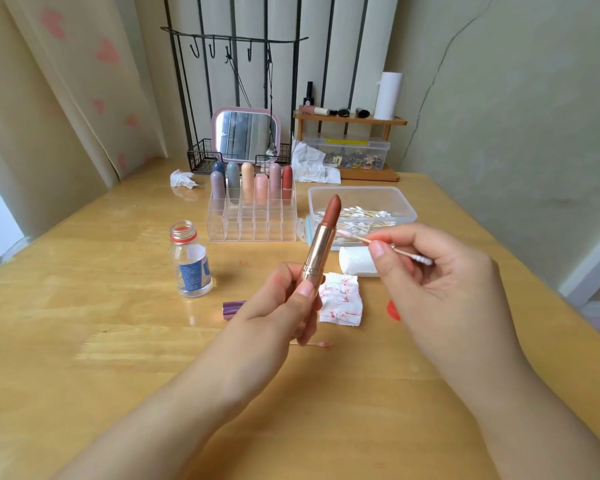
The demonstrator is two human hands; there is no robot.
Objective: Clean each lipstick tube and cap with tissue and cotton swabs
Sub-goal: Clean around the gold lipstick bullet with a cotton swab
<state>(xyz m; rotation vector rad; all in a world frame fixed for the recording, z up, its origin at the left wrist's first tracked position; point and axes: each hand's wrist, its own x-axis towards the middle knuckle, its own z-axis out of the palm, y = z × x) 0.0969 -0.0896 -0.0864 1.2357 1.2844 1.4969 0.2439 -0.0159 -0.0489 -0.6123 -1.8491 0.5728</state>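
Note:
My left hand (pixel 284 303) grips the base of an uncapped lipstick (pixel 321 244) with a rose-gold tube and a brown-red bullet, held upright and tilted right. My right hand (pixel 440 271) pinches a cotton swab (pixel 364 239) by its stick; the pink-stained tip touches the tube's upper right side. A purple cap (pixel 232 308) lies on the table, partly hidden behind my left hand. A stained tissue (pixel 342 301) lies below the lipstick. A used swab (pixel 321 345) lies near my left hand.
A clear organizer (pixel 252 226) holds several capped lipsticks. A plastic box of cotton swabs (pixel 406 206) stands right of it, a white pad (pixel 355 261) in front. An open small bottle (pixel 189 261) stands at the left, its red lid (pixel 394 311) beside my right hand. A mirror (pixel 245 133) stands behind.

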